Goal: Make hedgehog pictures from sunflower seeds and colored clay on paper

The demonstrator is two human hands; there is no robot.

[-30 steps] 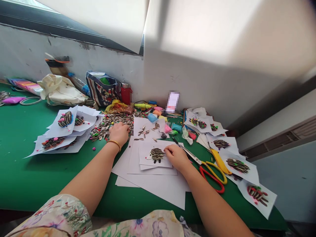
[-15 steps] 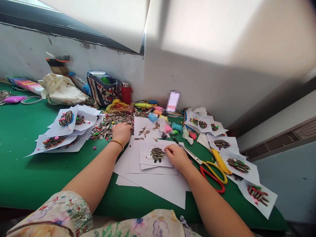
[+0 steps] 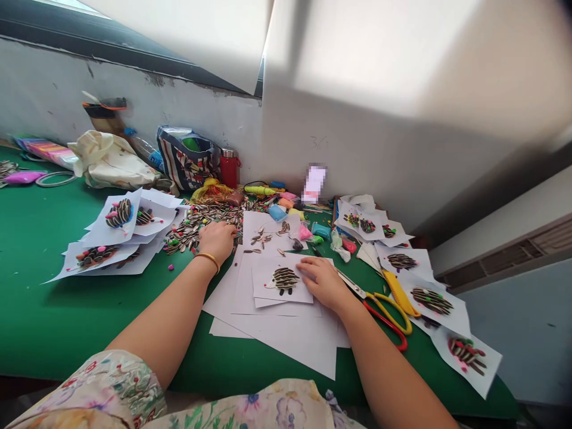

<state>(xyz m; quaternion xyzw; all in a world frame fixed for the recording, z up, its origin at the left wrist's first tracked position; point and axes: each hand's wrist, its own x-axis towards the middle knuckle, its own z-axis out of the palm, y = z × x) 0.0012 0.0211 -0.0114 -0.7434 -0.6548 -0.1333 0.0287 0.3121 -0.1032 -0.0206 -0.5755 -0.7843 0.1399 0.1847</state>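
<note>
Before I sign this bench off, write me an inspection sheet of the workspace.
Surface: green tabletop, small bits scattered on it.
Work in hand: hedgehog card on stacked white paper; seed heap to its left.
Clutter: scissors right of the card; soft coloured packets behind; decorated cards both sides.
Hands: left hand at the seed heap, its grip unclear; right hand on the card's right edge.
Cables: thin dark loop behind the yellow-green item; cannot tell whether it is a cable.
Surroundings: marked wall; striped bag and red bottle before it.
</note>
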